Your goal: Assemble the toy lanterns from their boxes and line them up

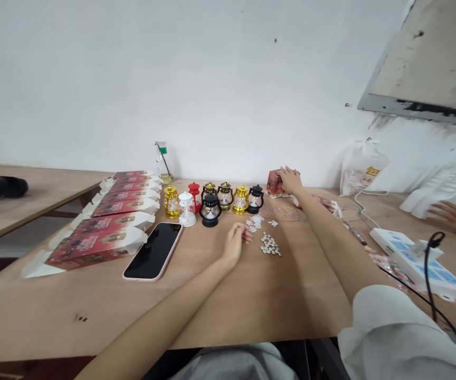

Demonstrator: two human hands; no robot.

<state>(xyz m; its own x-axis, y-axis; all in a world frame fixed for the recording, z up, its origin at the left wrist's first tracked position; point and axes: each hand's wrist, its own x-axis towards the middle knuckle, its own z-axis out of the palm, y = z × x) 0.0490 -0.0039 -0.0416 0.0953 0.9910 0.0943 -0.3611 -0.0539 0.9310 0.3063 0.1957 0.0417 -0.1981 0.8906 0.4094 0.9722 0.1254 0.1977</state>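
Observation:
My left hand (237, 240) rests on the table with its fingers loosely curled and apart, and nothing shows in it. Just to its right lies a small pile of button cells (270, 244), with white plastic tabs (255, 222) behind them. My right hand (290, 180) reaches to the back of the table and grips a small red printed box (274, 183) from above. Left of that box stand several miniature lanterns: black (210, 212), white (187, 209), red (194, 194) and gold (240, 201) ones among them.
A row of red boxes with raised white flaps (97, 240) runs along the left. Beside it lies a phone (154, 250). On the right are a power strip (421, 264) with cables, a white bag (362, 168) and another person's hand (452, 217). A bottle (164, 163) stands by the wall.

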